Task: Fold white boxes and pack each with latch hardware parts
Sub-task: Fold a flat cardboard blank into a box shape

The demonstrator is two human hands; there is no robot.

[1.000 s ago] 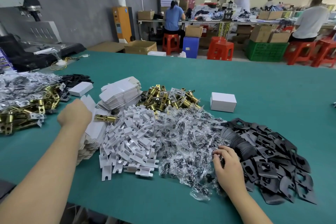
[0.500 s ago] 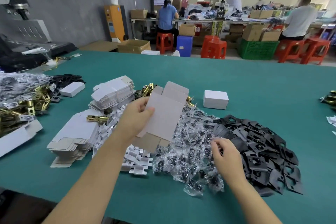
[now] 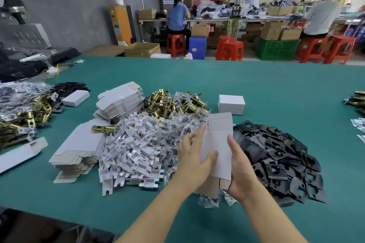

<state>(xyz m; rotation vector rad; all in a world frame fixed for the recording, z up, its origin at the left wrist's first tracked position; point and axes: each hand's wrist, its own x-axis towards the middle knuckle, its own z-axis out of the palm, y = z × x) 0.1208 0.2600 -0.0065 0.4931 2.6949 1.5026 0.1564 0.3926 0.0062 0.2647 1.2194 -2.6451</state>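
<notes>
— What have you got in your hands?

— One flat white box blank (image 3: 217, 144), held up over the piles between both hands. My left hand (image 3: 194, 159) grips its left edge, thumb across the near face and fingers behind it. My right hand (image 3: 240, 165) holds the right edge, thumb lying up along the side and the palm cupping the lower corner. The brown inner side of the bottom flaps shows below my palms.

— Where is the rest of the stock?

— The flat blanks lie to my left in two stacks: a near stack (image 3: 79, 150) on the green table (image 3: 276, 89), with one brass latch bolt (image 3: 103, 129) resting on top of it, and a far stack (image 3: 120, 100) behind it. A folded white box (image 3: 231, 104) stands closed beyond my hands.

— And the hardware?

— Straight ahead, a heap of brass latch bolts (image 3: 171, 104). Nearer, a pile of white plastic pieces (image 3: 130, 150), touching a pile of small clear bags (image 3: 173, 130) that runs under my hands. To my right, a pile of black plates (image 3: 282, 158).

— Anything at the far left?

— Another heap of brass latches (image 3: 21, 116) mixed with clear bags, a second closed white box (image 3: 76, 98) beside it, and a long open white carton (image 3: 21, 154) at the table's near edge.
</notes>
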